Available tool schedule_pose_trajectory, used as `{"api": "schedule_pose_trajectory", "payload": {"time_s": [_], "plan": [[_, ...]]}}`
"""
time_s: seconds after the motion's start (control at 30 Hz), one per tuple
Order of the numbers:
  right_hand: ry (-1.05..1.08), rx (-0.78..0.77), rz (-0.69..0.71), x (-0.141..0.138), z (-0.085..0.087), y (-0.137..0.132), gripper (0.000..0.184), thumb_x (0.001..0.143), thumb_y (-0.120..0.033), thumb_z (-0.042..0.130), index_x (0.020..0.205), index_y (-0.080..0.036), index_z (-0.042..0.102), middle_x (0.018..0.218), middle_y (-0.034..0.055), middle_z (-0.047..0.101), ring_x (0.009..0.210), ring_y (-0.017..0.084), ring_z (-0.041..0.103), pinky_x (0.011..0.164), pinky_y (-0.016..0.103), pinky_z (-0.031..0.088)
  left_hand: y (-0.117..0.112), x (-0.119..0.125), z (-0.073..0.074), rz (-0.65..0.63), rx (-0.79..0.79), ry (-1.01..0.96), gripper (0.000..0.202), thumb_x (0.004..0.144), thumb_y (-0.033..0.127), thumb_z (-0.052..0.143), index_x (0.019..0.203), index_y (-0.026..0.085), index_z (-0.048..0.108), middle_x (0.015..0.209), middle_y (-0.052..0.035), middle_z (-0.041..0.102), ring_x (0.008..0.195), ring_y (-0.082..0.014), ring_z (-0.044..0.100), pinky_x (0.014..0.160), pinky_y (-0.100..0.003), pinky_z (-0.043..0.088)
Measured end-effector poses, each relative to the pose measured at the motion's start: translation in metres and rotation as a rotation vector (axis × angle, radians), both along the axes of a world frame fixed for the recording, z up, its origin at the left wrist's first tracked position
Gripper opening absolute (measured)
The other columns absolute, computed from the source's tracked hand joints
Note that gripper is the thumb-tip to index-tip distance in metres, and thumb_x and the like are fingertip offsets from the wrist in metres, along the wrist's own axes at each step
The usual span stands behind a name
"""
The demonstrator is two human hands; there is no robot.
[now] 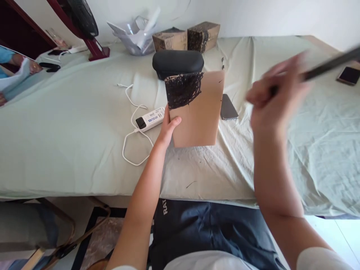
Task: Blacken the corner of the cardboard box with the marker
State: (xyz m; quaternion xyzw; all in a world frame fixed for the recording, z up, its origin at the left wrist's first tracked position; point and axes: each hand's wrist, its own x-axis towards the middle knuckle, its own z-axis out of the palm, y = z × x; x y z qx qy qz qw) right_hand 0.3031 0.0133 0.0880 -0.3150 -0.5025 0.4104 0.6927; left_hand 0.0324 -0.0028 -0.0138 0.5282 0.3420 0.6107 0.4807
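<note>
"What is the setting?"
"A wrinkled, pale green cloth [84, 146] covers a table by a white wall [253, 17]. Nearest, below the cardboard piece [197, 125], dark clothing [213, 228] shows the letters "RAT"."

"And the grip?"
"The left hand [169, 125] pinches the cardboard piece at its left edge, thumb flat on the front, other fingers mostly hidden. The right hand [277, 95], blurred, well to the piece's right, is curled tightly around a slim dark stick [332, 65]."

"Describe the piece."
"Smooth, brown, roughly rectangular, held over the cloth; dense black scribble [182, 92] fills its upper left."

"What surrounds it?"
"To its left, a white block [153, 119], its printed label too small to read, and a looping white cable [123, 148]. Just right, a dark phone [229, 108]. Behind it, a rounded black case [178, 62], then two black-marked cardboard boxes [204, 35]."
</note>
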Motion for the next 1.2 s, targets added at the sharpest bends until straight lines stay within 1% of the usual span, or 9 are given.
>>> {"api": "schedule_pose_trajectory", "payload": {"time_s": [0.07,0.13,0.2,0.3,0.5,0.67,0.93,1.1,1.2], "plan": [[0.017,-0.029,0.003,-0.009,-0.031,0.007,0.040,0.092,-0.056,0.080,0.088,-0.025,0.056,0.068,-0.0065,0.041,0.052,0.010,0.042,0.045,0.020,0.037,-0.001,0.000,0.000,-0.008,0.005,-0.015,0.077,0.082,0.057,0.079,0.148,0.028,0.055,0.159,-0.0083,0.057,0.154,-0.0342,0.050,0.132,-0.048,0.040],[-0.048,-0.166,0.042,-0.017,-0.068,0.010,0.042,0.089,-0.062,0.077,0.093,-0.025,0.057,0.071,-0.0057,0.047,0.056,0.011,0.046,0.048,0.023,0.040,-0.001,0.000,0.000,-0.021,0.006,-0.028,0.075,0.084,0.056,0.079,0.149,0.028,0.055,0.158,-0.0087,0.057,0.154,-0.0345,0.050,0.132,-0.050,0.039],[-0.188,-0.237,0.010,-0.022,-0.099,0.011,0.045,0.091,-0.067,0.072,0.093,-0.025,0.057,0.071,-0.0049,0.047,0.059,0.012,0.045,0.051,0.024,0.040,-0.001,0.000,-0.002,-0.029,0.005,-0.033,0.076,0.083,0.058,0.080,0.149,0.028,0.055,0.158,-0.0096,0.058,0.153,-0.0353,0.050,0.132,-0.052,0.038],[-0.330,-0.215,-0.062,-0.027,-0.122,0.010,0.048,0.095,-0.073,0.065,0.092,-0.026,0.054,0.071,-0.0040,0.043,0.063,0.014,0.041,0.054,0.027,0.039,0.000,-0.002,-0.003,-0.026,-0.001,-0.028,0.079,0.082,0.059,0.080,0.150,0.028,0.055,0.156,-0.0109,0.059,0.152,-0.0364,0.051,0.131,-0.054,0.038],[-0.457,-0.209,-0.103,-0.030,-0.128,0.008,0.058,0.096,-0.084,0.054,0.087,-0.027,0.046,0.079,0.0005,0.049,0.076,0.020,0.048,0.069,0.035,0.048,-0.001,-0.003,-0.005,-0.018,0.004,-0.018,0.079,0.083,0.059,0.080,0.151,0.029,0.055,0.158,-0.0101,0.057,0.153,-0.0368,0.048,0.132,-0.055,0.034],[-0.502,-0.205,-0.058,-0.026,-0.135,0.011,0.060,0.098,-0.086,0.046,0.085,-0.027,0.043,0.081,0.0013,0.051,0.080,0.021,0.050,0.075,0.038,0.049,-0.001,-0.001,-0.004,-0.020,0.003,-0.011,0.081,0.084,0.062,0.078,0.154,0.029,0.053,0.159,-0.0102,0.057,0.155,-0.0371,0.046,0.132,-0.054,0.035],[-0.534,-0.227,-0.141,-0.027,-0.137,0.011,0.054,0.098,-0.077,0.049,0.084,-0.027,0.038,0.077,-0.0019,0.046,0.071,0.018,0.043,0.069,0.035,0.041,-0.004,0.003,0.002,-0.026,0.026,-0.035,0.083,0.085,0.057,0.079,0.157,0.029,0.049,0.168,-0.0091,0.049,0.159,-0.0366,0.042,0.134,-0.053,0.034],[-0.595,-0.227,-0.149,-0.026,-0.136,0.008,0.046,0.101,-0.070,0.048,0.089,-0.025,0.045,0.085,0.0009,0.056,0.078,0.020,0.052,0.075,0.037,0.048,-0.004,0.003,0.001,-0.023,0.008,-0.037,0.087,0.083,0.058,0.081,0.158,0.031,0.049,0.167,-0.0087,0.050,0.158,-0.0362,0.044,0.134,-0.053,0.034],[-0.638,-0.245,-0.176,-0.024,-0.138,0.008,0.042,0.102,-0.065,0.047,0.087,-0.026,0.042,0.087,0.0025,0.057,0.082,0.022,0.055,0.081,0.041,0.052,-0.004,0.002,0.000,-0.030,0.002,-0.038,0.089,0.082,0.059,0.081,0.159,0.031,0.047,0.166,-0.0098,0.052,0.156,-0.0370,0.047,0.132,-0.054,0.036]]}}
